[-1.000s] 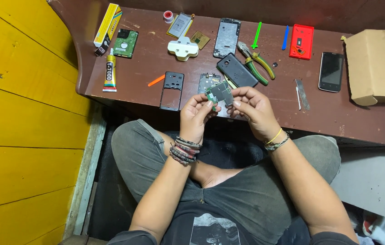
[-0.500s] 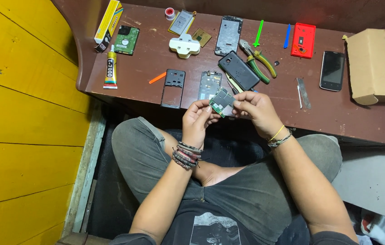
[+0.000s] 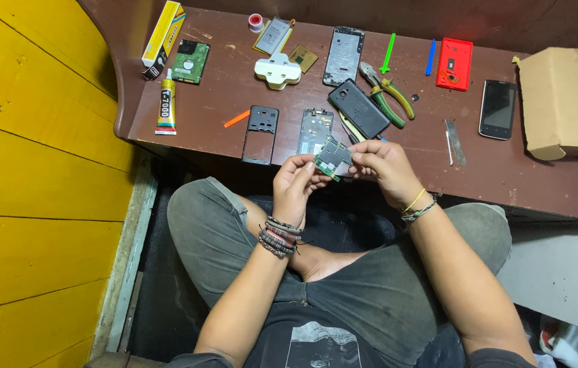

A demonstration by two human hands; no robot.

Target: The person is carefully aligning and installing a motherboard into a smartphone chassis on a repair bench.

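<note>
A small green circuit board with grey metal shields on its face is sitting near the middle of the frame, just above the front edge of the desk, and both hands are pinching it between them. The board is tilting, its long axis running from lower left to upper right, its populated face turning up toward the camera; its finer parts are too small to tell. The left hand is gripping the board's lower left end with curled fingertips, thumb and forefinger closing on the edge while the other fingers are folding loosely beneath. The right hand is grasping the upper right end, fingers bent and pressing on the board from the right. Stacked bracelets are circling the left wrist and thin bands the right. Just beyond the board, on the desk, a stripped phone body and a black phone frame are lying side by side, with a dark phone back and green-handled pliers further up. A glue tube is lying at the upper left, a red cover and a cardboard box at the upper right.
</note>
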